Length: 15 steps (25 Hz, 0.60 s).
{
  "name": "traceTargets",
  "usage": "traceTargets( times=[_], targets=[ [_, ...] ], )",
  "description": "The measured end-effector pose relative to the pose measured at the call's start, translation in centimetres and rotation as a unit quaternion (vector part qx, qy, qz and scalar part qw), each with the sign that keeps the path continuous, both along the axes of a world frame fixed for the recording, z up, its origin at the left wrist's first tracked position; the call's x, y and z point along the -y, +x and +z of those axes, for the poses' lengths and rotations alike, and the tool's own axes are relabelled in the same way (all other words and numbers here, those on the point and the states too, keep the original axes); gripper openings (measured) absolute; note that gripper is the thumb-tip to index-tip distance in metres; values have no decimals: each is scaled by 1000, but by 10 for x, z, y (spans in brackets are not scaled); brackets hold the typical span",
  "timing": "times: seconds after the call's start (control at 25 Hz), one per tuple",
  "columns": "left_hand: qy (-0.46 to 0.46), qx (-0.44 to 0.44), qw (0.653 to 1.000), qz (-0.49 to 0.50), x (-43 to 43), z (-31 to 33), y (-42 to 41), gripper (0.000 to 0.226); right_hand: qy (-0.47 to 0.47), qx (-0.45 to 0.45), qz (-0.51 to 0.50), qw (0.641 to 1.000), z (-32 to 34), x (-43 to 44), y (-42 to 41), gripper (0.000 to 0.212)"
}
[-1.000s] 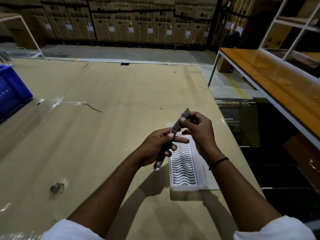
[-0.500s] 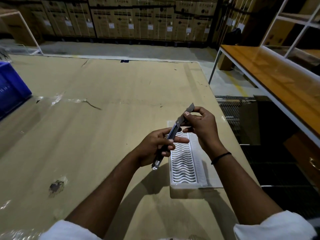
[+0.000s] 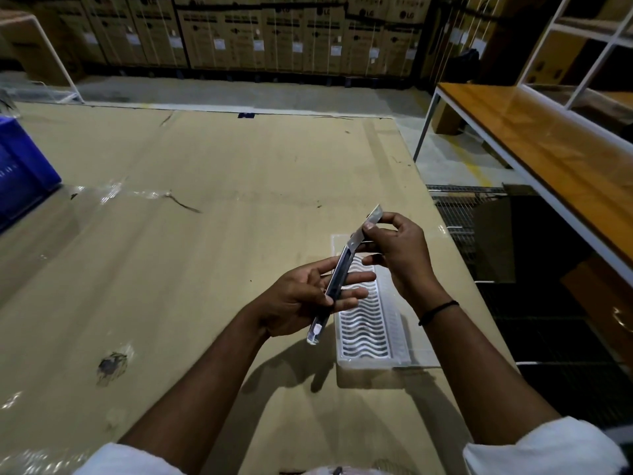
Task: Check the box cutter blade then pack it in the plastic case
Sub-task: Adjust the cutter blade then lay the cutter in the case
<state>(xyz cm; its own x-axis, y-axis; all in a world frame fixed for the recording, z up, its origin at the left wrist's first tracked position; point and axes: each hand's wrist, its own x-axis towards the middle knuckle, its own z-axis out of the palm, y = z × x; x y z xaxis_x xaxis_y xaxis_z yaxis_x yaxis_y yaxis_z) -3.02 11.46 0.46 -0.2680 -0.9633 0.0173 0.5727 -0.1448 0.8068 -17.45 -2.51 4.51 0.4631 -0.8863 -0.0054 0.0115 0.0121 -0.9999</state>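
Note:
I hold a slim dark box cutter [image 3: 334, 289] tilted over the table, its metal blade [image 3: 366, 228] drawn far out toward the upper right. My left hand [image 3: 301, 299] grips the handle around its middle. My right hand [image 3: 397, 248] pinches the blade between thumb and fingertips near its tip. Below both hands lies the clear plastic case [image 3: 371, 323], open, with a white wavy insert, resting on the cardboard-covered table [image 3: 205, 234].
A blue crate [image 3: 20, 169] sits at the table's left edge. To the right, past the table edge, stand a wooden bench with a white frame [image 3: 548, 142] and a dark wire rack [image 3: 479, 228]. Stacked cartons [image 3: 274, 32] line the back wall.
The blade has slid further out of the handle, and my right hand has moved up and right along with it. My left hand's grip stays about the same.

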Motion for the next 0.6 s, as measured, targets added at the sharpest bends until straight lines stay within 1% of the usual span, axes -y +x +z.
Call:
traceTargets(
  times=[0.08,0.16,0.24,0.36,0.48,0.6],
  targets=[
    [-11,-22,1000,-8,-1,-5,0,83,6,-3,-2,1000,-2,2,0,5],
    [-23,-13,1000,4,-2,-7,-1,69,22,-1,-4,1000,-1,3,-1,13],
    [-27,50,998,40,-3,-4,-3,55,47,9,-4,999,2,4,-3,22],
    [-6,177,979,104,-3,2,-10,42,75,25,-8,997,5,6,-4,20],
    [30,251,953,169,-3,8,-18,32,82,26,-11,996,6,7,-7,15],
    [55,305,920,241,2,10,-23,33,85,20,-12,996,7,6,-9,19]
  ],
)
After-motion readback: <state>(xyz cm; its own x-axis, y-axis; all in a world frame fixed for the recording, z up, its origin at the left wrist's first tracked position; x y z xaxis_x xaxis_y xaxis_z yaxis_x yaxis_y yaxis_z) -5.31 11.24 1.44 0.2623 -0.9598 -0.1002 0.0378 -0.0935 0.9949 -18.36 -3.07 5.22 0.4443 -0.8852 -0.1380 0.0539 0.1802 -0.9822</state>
